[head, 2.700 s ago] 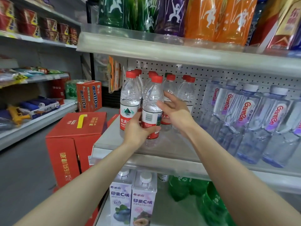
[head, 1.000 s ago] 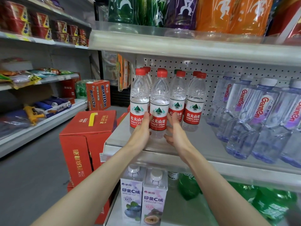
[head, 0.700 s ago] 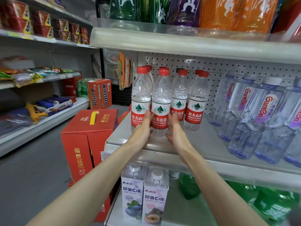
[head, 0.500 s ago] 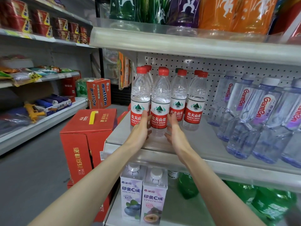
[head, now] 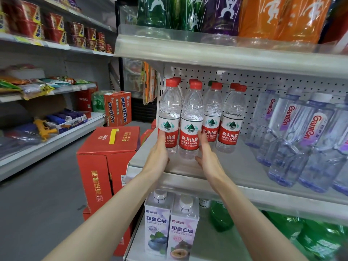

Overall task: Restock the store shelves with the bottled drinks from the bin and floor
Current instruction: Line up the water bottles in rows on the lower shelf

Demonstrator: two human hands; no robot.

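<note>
Currently the red-capped water bottles (head: 190, 125) stand upright at the left end of the middle shelf (head: 235, 166), labels facing the aisle. The left hand (head: 157, 159) lies flat against the label of the leftmost front bottle. The right hand (head: 208, 161) lies flat along the right side of the second front bottle, fingertips reaching in front of the third. Each grip is spread: fingers straight, closed round nothing. Judged from this placement, the palms bracket the two left front bottles to square them into the row, not to lift them.

Count: four bottles form the front row. Further caps show behind them, but the full depth is hidden. To the right, across a gap, at least three white-capped bottles (head: 310, 129) lean. On the shelf below stand two cartons (head: 158, 228). To the left, on the floor, sits one red box (head: 105, 159).
</note>
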